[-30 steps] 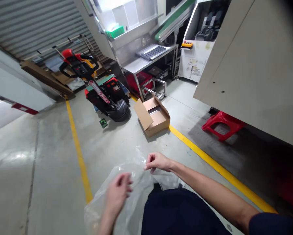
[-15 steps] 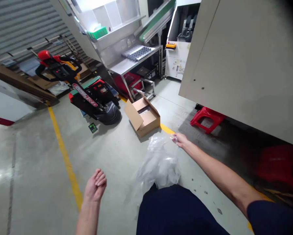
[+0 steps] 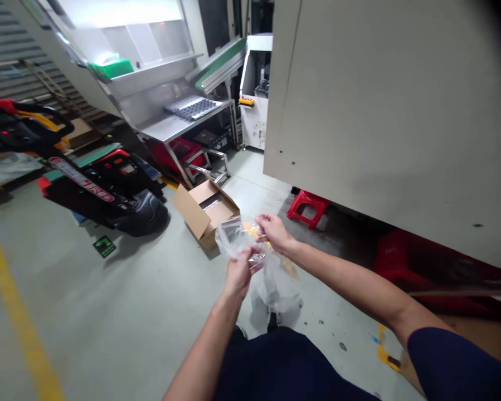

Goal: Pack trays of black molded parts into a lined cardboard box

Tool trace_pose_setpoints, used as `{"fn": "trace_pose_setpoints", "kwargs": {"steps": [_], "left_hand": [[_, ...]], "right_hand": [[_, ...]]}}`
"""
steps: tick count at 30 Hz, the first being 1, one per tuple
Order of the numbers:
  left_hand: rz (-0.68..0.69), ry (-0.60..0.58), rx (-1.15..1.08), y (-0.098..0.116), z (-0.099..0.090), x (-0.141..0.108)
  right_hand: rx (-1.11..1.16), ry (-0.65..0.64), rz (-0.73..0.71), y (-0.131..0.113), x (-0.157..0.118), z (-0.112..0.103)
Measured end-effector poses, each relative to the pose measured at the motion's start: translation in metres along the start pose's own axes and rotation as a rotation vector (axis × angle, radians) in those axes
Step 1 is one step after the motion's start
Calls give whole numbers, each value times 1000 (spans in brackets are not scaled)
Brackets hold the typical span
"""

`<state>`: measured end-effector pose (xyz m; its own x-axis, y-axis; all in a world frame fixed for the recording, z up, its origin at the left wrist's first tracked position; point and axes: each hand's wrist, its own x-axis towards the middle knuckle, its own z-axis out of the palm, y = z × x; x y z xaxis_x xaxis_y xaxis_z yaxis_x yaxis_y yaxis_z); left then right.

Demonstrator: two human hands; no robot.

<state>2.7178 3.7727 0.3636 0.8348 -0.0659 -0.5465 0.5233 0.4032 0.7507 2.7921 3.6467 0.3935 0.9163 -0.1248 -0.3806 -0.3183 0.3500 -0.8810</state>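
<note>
A clear plastic bag (image 3: pixel 277 284) hangs in front of my legs, its upper part gathered between both hands. My left hand (image 3: pixel 239 272) pinches the bag's edge from the near side. Slightly higher and to the right, my right hand (image 3: pixel 273 231) grips the same bag with its fingers closed on the film. Just beyond the bag, on the floor, sits a cardboard box (image 3: pixel 208 214) with its flaps partly raised; something shiny shows inside through the gap, too small to name.
To the left stands a black and red pallet truck (image 3: pixel 108 195). Behind the box is a steel workbench (image 3: pixel 162 129) bearing a dark tray (image 3: pixel 194 107). A red stool (image 3: pixel 307 207) sits under the large beige machine housing (image 3: pixel 379 111) on the right.
My left hand has come up and right from the lower left, and now grips the bag too. My right hand has moved left with the bag. The camera view has turned right.
</note>
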Motion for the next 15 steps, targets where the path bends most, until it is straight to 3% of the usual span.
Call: {"fn": "trace_pose_setpoints", "kwargs": {"steps": [4, 6, 8, 10, 12, 15], "left_hand": [[-173, 17, 50, 31, -17, 9], [-152, 33, 150, 46, -28, 15], [84, 57, 471, 61, -39, 20], [507, 73, 989, 76, -53, 24], [880, 38, 1465, 93, -69, 27], [1138, -29, 1910, 124, -84, 32]], "right_hand": [[-103, 7, -4, -65, 27, -71], [-214, -73, 14, -99, 30, -119], [-461, -202, -26, -126, 21, -163], [-845, -316, -86, -147, 2, -197], [-1201, -339, -129, -161, -21, -218], [-1537, -316, -198, -175, -59, -229]]}}
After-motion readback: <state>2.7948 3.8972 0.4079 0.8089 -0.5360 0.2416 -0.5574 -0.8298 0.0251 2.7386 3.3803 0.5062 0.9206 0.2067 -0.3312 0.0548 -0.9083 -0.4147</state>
